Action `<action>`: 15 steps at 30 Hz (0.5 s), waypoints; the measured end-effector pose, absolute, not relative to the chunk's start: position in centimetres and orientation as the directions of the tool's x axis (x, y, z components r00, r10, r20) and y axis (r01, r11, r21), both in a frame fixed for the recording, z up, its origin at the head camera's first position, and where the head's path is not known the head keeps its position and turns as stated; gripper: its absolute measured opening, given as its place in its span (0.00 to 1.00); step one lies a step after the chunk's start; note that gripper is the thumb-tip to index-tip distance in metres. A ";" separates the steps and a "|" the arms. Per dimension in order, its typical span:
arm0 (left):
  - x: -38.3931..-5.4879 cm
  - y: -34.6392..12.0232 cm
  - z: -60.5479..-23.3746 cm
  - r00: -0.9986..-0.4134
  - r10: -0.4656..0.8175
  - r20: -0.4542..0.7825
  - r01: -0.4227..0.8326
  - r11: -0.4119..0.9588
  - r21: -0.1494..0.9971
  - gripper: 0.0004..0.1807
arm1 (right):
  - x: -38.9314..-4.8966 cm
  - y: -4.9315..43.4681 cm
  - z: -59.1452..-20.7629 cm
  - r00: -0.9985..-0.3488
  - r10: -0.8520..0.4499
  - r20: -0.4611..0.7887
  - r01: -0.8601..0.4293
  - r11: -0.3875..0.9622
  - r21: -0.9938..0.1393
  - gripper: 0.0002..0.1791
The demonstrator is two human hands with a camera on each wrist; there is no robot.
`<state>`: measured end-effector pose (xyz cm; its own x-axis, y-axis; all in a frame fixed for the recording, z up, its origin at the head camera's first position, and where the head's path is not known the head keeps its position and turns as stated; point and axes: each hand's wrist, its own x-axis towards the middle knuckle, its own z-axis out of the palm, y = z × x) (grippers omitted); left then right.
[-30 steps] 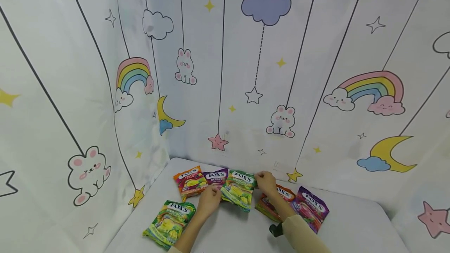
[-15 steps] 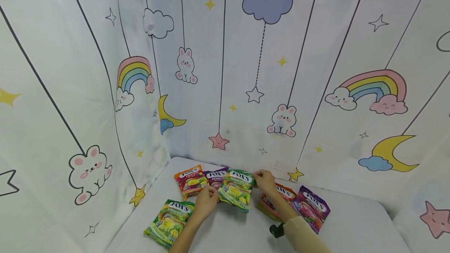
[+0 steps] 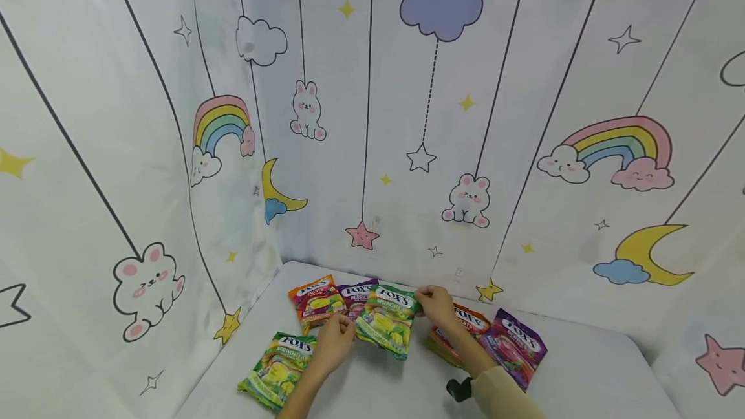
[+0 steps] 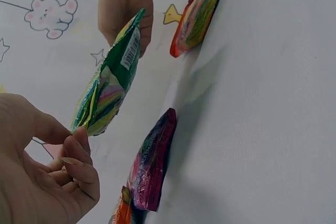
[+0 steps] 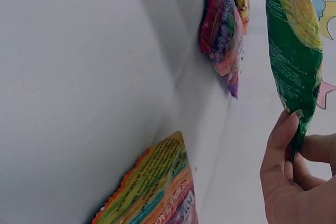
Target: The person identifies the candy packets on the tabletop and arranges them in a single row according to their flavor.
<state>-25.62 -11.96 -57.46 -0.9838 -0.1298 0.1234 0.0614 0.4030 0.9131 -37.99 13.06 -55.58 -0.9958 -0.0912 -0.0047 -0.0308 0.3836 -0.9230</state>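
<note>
I see the left hand [image 3: 336, 341] and the right hand [image 3: 436, 306] well apart at the bottom centre of my head view, each pinching an edge of the raised green bag [image 3: 387, 322]: left side and upper right corner. Its FOX'S front faces my camera, tilted, and (my wrist views settle this) it is clear of the white table [image 3: 588, 374]. Beyond its left edge, partly covered, is a purple Berries bag [image 3: 355, 295], then an orange Fruits bag [image 3: 317, 302]. At lower left I find a second green bag [image 3: 276, 374], partly behind the left arm. Right of centre, a red-orange bag [image 3: 470, 320] sits partly behind the right forearm, beside another purple bag [image 3: 515, 348]. A wall printed with rabbits and rainbows [image 3: 349, 83] fills the upper frame.
</note>
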 end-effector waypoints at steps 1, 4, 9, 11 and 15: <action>-25.5 -12.0 -57.4 -0.984 -0.132 0.122 0.060 0.402 0.914 0.07 | -37.9 13.0 -55.6 -0.996 -0.093 -0.008 -0.028 0.379 -0.925 0.11; -25.0 -12.2 -57.2 -0.983 -0.142 0.120 0.054 0.400 0.915 0.08 | -37.6 12.9 -55.4 -0.994 -0.107 -0.009 -0.030 0.362 -0.932 0.11; -24.3 -12.9 -57.0 -0.980 -0.157 0.121 0.048 0.404 0.913 0.08 | -37.1 12.6 -55.1 -0.991 -0.131 -0.014 -0.031 0.340 -0.940 0.12; -24.1 -13.1 -57.0 -0.980 -0.160 0.116 0.040 0.415 0.909 0.08 | -36.8 12.5 -55.0 -0.990 -0.142 -0.012 -0.036 0.331 -0.943 0.11; -23.8 -13.4 -57.0 -0.980 -0.163 0.113 0.032 0.433 0.901 0.08 | -36.4 12.4 -55.1 -0.985 -0.169 -0.016 -0.036 0.299 -0.953 0.11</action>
<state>-23.77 -13.44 -57.03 -0.9801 -0.1628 0.1133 0.0322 0.4332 0.9007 -36.40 12.43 -55.06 -0.9854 -0.1694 -0.0157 -0.0363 0.2993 -0.9535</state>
